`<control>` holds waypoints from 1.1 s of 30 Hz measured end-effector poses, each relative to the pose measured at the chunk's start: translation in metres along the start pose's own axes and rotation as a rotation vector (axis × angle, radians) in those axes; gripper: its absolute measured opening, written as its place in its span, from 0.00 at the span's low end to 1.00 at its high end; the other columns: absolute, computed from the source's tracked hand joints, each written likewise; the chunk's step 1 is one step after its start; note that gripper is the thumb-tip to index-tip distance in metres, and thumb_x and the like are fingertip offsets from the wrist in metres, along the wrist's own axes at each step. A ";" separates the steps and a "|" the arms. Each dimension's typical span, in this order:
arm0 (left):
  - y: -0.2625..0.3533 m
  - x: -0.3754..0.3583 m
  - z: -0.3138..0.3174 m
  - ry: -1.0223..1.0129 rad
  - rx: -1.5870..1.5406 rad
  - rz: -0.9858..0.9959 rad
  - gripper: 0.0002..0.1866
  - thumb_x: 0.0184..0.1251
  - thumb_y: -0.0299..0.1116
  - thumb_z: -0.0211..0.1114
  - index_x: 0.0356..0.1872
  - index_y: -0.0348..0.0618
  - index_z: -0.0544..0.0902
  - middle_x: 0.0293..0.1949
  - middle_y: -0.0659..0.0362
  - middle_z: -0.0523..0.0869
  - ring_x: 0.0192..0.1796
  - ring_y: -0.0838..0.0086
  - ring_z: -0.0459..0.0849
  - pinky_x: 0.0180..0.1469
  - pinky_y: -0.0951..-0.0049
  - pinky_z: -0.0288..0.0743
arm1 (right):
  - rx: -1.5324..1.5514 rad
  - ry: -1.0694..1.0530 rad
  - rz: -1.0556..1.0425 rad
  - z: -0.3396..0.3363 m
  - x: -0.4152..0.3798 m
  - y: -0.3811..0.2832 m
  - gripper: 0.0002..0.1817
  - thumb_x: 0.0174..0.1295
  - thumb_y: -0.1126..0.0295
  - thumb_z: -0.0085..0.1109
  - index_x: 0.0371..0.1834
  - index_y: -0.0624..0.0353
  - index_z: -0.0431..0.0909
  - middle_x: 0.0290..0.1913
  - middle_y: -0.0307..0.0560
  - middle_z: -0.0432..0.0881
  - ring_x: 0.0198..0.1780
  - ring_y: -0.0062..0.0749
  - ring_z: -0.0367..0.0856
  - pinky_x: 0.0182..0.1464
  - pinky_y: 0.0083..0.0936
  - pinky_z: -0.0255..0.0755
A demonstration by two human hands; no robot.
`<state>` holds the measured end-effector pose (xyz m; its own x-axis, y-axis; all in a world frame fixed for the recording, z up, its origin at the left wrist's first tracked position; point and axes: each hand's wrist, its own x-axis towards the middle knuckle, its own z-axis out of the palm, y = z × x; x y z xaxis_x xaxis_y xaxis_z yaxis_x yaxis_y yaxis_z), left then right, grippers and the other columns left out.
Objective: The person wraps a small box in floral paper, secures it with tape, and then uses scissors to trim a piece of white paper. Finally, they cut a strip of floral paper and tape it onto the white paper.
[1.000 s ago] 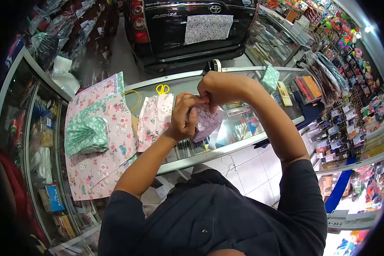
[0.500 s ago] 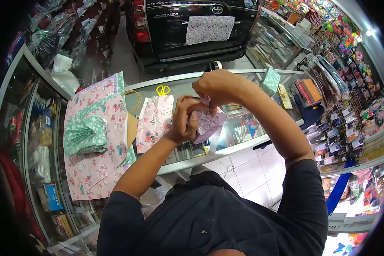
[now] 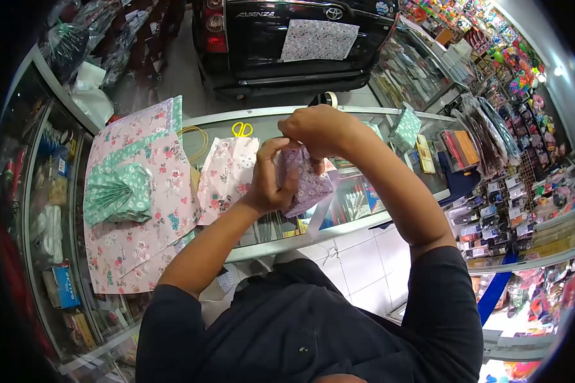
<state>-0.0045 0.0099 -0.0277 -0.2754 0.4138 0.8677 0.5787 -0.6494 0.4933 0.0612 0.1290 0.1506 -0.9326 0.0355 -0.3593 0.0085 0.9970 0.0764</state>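
Observation:
A parcel wrapped in purple floral paper [image 3: 310, 193] is held over the glass counter, its top edge gathered between my hands. My left hand [image 3: 271, 175] wraps around the parcel's left side, fingers curled near its top. From above, my right hand [image 3: 316, 131] pinches the paper at the top edge, its fingertips close to those of the left. Just left of them lies a piece of pink floral paper [image 3: 223, 172], with yellow-handled scissors [image 3: 242, 129] at its far end. A ribbon-like clear strip [image 3: 316, 220] hangs by the parcel's lower right.
Pink floral sheets [image 3: 153, 255] cover the left side, with a green parcel with a pleated fan [image 3: 118, 195] on top. A tape roll [image 3: 331, 99] stands at the counter's far edge. A green patterned box [image 3: 406, 126] lies right. Behind is a black car [image 3: 262, 57].
The view has shifted slightly. My hands have moved a little along the parcel's top edge, my right hand still pinching the paper while the left steadies the side.

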 end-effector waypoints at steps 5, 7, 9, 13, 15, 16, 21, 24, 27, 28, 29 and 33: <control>0.004 0.006 -0.005 -0.043 0.036 -0.025 0.31 0.74 0.34 0.62 0.71 0.34 0.60 0.57 0.42 0.78 0.59 0.56 0.80 0.67 0.56 0.72 | 0.041 -0.023 0.026 -0.002 0.002 0.002 0.34 0.25 0.70 0.91 0.41 0.58 0.82 0.41 0.50 0.89 0.53 0.52 0.88 0.50 0.43 0.81; 0.005 0.007 -0.004 -0.054 0.020 -0.036 0.31 0.74 0.34 0.62 0.72 0.34 0.60 0.57 0.42 0.78 0.60 0.56 0.80 0.67 0.56 0.72 | 0.044 -0.031 0.054 0.000 -0.002 0.004 0.34 0.25 0.68 0.91 0.42 0.58 0.82 0.41 0.50 0.89 0.53 0.53 0.88 0.50 0.44 0.81; 0.004 0.009 -0.005 -0.087 -0.037 -0.094 0.32 0.71 0.32 0.61 0.72 0.33 0.61 0.57 0.42 0.78 0.60 0.56 0.80 0.69 0.57 0.71 | 0.043 -0.026 0.034 -0.001 -0.007 0.008 0.37 0.27 0.65 0.91 0.47 0.58 0.83 0.44 0.52 0.89 0.53 0.54 0.88 0.51 0.44 0.81; 0.004 0.011 -0.008 -0.102 -0.149 -0.173 0.32 0.66 0.30 0.60 0.71 0.33 0.62 0.57 0.45 0.79 0.61 0.59 0.79 0.70 0.58 0.70 | 0.364 0.097 0.129 0.000 -0.041 0.019 0.36 0.43 0.60 0.87 0.56 0.59 0.81 0.46 0.53 0.88 0.51 0.49 0.88 0.51 0.39 0.81; 0.004 0.010 -0.008 -0.110 -0.153 -0.198 0.32 0.66 0.32 0.60 0.70 0.33 0.63 0.57 0.45 0.79 0.61 0.59 0.79 0.70 0.58 0.70 | 0.404 0.255 0.111 0.014 -0.064 0.030 0.32 0.47 0.60 0.84 0.54 0.59 0.81 0.46 0.53 0.88 0.51 0.49 0.88 0.52 0.39 0.80; 0.005 0.011 -0.009 -0.118 -0.161 -0.222 0.32 0.66 0.33 0.61 0.69 0.33 0.64 0.57 0.46 0.79 0.61 0.60 0.79 0.70 0.59 0.70 | 0.443 0.411 0.097 0.023 -0.075 0.034 0.28 0.52 0.60 0.82 0.53 0.59 0.81 0.45 0.53 0.88 0.51 0.50 0.87 0.52 0.39 0.79; 0.011 0.031 -0.023 -0.237 -0.002 -0.101 0.24 0.67 0.40 0.61 0.59 0.36 0.76 0.53 0.45 0.83 0.55 0.54 0.83 0.62 0.58 0.76 | 0.604 0.446 0.136 0.080 -0.128 0.017 0.22 0.58 0.64 0.78 0.51 0.60 0.81 0.42 0.50 0.87 0.47 0.49 0.86 0.49 0.40 0.78; 0.002 0.040 -0.034 -0.307 0.018 -0.057 0.23 0.74 0.45 0.57 0.58 0.35 0.78 0.50 0.45 0.84 0.54 0.55 0.84 0.61 0.57 0.77 | 0.787 0.409 0.091 0.122 -0.144 0.014 0.20 0.59 0.62 0.78 0.50 0.60 0.82 0.40 0.50 0.88 0.44 0.49 0.87 0.47 0.39 0.77; -0.001 0.046 -0.037 -0.254 -0.056 -0.110 0.25 0.79 0.49 0.51 0.54 0.34 0.80 0.47 0.45 0.86 0.52 0.58 0.85 0.58 0.60 0.77 | 0.978 0.445 0.080 0.137 -0.157 0.012 0.20 0.59 0.60 0.78 0.48 0.62 0.85 0.36 0.50 0.88 0.39 0.43 0.86 0.41 0.35 0.76; -0.003 0.051 -0.041 -0.263 -0.073 -0.129 0.25 0.79 0.49 0.50 0.53 0.33 0.81 0.46 0.45 0.86 0.52 0.59 0.85 0.57 0.61 0.78 | 1.031 0.436 0.098 0.137 -0.162 0.014 0.20 0.59 0.59 0.79 0.47 0.62 0.85 0.36 0.50 0.88 0.38 0.40 0.86 0.41 0.34 0.76; -0.003 0.056 -0.043 -0.259 -0.095 -0.158 0.25 0.81 0.47 0.49 0.51 0.31 0.82 0.45 0.45 0.86 0.51 0.61 0.86 0.57 0.63 0.77 | 1.039 0.465 0.087 0.147 -0.163 0.017 0.20 0.59 0.59 0.79 0.45 0.63 0.86 0.34 0.49 0.88 0.35 0.37 0.85 0.39 0.31 0.76; -0.013 0.067 -0.057 -0.267 -0.116 -0.248 0.25 0.80 0.47 0.49 0.50 0.30 0.81 0.45 0.45 0.87 0.49 0.62 0.86 0.58 0.64 0.77 | 1.076 0.435 0.022 0.167 -0.167 0.038 0.19 0.60 0.61 0.79 0.45 0.64 0.85 0.31 0.49 0.87 0.32 0.36 0.84 0.37 0.31 0.76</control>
<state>-0.0746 0.0098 0.0273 -0.1771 0.7091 0.6825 0.4243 -0.5707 0.7030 0.2774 0.1728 0.0578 -0.9719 0.2355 -0.0022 0.1344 0.5469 -0.8263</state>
